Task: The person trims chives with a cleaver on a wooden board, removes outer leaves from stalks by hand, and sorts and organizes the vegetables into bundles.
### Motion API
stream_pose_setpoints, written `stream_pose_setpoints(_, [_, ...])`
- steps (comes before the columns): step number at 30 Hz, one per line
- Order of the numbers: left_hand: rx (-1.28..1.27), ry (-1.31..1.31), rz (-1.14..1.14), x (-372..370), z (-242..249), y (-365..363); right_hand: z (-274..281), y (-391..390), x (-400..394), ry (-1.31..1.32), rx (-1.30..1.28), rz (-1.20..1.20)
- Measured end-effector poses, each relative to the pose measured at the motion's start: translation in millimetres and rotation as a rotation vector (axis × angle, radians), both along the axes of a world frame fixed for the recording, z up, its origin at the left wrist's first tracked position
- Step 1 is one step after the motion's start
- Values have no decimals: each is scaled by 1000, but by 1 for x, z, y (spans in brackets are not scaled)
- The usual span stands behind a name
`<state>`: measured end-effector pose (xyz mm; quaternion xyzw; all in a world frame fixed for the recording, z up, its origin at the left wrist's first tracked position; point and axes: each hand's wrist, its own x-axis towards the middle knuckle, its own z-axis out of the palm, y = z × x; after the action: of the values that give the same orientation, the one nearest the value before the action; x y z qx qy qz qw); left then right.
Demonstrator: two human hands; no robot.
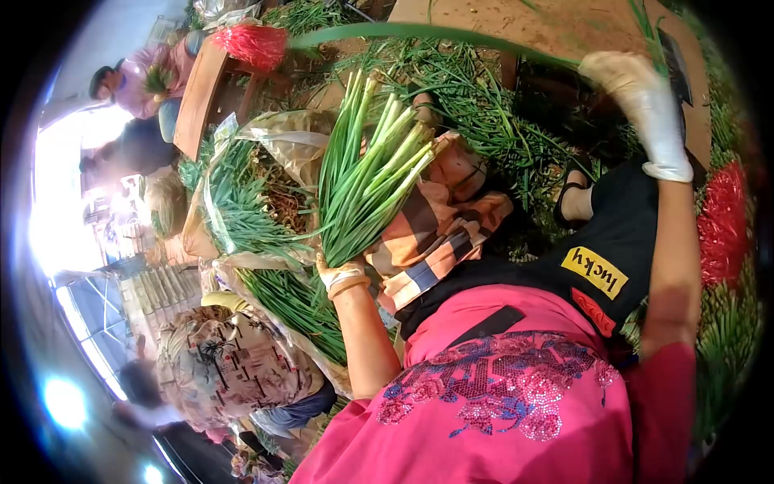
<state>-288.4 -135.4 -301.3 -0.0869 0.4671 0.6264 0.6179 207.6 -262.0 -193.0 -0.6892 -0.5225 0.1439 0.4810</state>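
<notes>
A gloved left hand (340, 273) of mine is closed around the leafy part of a bunch of green onions (375, 173), whose pale stalk ends point up and away from me. My right hand (633, 85), in a whitish glove, is raised at the upper right, beside the wooden table. From near its fingers a long green leaf (427, 31) stretches left across the top of the view. The right fingers are closed and blurred, and the leaf's end is at them. A patterned cloth (439, 222) lies over my lap below the bunch.
Plastic bags of green onions (234, 198) stand at the left. Red plastic strings (251, 44) lie on a wooden bench (199, 97); more (723, 226) are at the right. A wooden table (516, 14) is ahead. Loose leaves cover the ground. Other people (234, 363) are at the left.
</notes>
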Motion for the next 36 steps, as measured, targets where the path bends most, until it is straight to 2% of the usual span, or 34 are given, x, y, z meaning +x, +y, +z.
stream_pose_setpoints(1, [-4,28,7,5,2,-1,-17,5,-17,-637,-20,-57])
stream_pose_setpoints(2, [-7,56,13,10,4,-3,-28,8,-37,-608,-127,4])
stream_pose_setpoints(3, [-16,35,22,15,5,-2,-31,18,-58,-564,-101,103])
stream_pose_setpoints(5, [-30,24,13,17,8,-6,-39,29,-108,-47,-141,239])
stream_pose_setpoints(6, [-36,26,11,17,8,-8,-42,38,-133,128,-137,258])
stream_pose_setpoints(7, [-36,33,1,19,9,-8,-44,46,-154,94,14,258])
stream_pose_setpoints(8, [-42,36,-7,20,10,-9,-37,53,-169,150,-192,333])
stream_pose_setpoints(9, [-43,38,-13,21,13,-12,-69,58,-184,-223,103,379])
stream_pose_setpoints(10, [-42,44,-23,23,13,-11,-67,59,-203,-198,125,445])
stream_pose_setpoints(11, [-43,45,-29,23,14,-11,-70,52,-223,-127,-4,513])
stream_pose_setpoints(12, [-46,44,-32,24,14,-12,-50,38,-231,-244,-168,685])
stream_pose_setpoints(14, [-43,32,-28,24,14,-10,-38,15,-246,-277,-264,958])
stream_pose_setpoints(15, [-45,22,-23,23,12,-9,-10,2,-223,166,-190,1041])
stream_pose_setpoints(16, [-52,10,-18,23,11,-8,-14,-7,-222,46,-127,1048])
stream_pose_setpoints(17, [-49,-2,-7,22,9,-6,4,-14,-203,306,-20,1037])
stream_pose_setpoints(18, [-48,-20,6,21,8,-5,40,-3,-170,521,-645,1355])
stream_pose_setpoints(19, [-45,-31,17,21,9,-4,61,-8,-147,792,-782,1286])
stream_pose_setpoints(20, [-41,-45,29,22,10,-4,65,-20,-129,1164,-706,1201])
stream_pose_setpoints(21, [-39,-53,38,21,10,-3,79,-26,-101,1219,-663,1101])
stream_pose_setpoints(23, [-39,-57,41,21,11,-5,36,-38,-81,1541,-159,1160])
stream_pose_setpoints(25, [-37,-51,24,20,7,-5,27,-26,-81,544,-289,760])
stream_pose_setpoints(26, [-37,-44,9,21,6,-4,14,-19,-106,-249,-278,361])
stream_pose_setpoints(27, [-39,-41,-6,23,7,-5,13,-15,-122,-141,-101,400])
stream_pose_setpoints(28, [-38,-33,-18,24,8,-6,33,-12,-142,436,-297,434])
stream_pose_setpoints(29, [-40,-22,-28,25,9,-7,14,-2,-159,107,57,380])
stream_pose_setpoints(30, [-41,-11,-41,27,9,-8,6,7,-167,-59,66,346])
stream_pose_setpoints(32, [-38,-11,-61,31,11,-7,-14,33,-186,-57,-48,318])
stream_pose_setpoints(33, [-31,-15,-70,32,12,-7,-38,47,-198,-155,33,333])
stream_pose_setpoints(36, [-19,-27,-86,29,12,-6,-43,52,-221,-261,89,482])
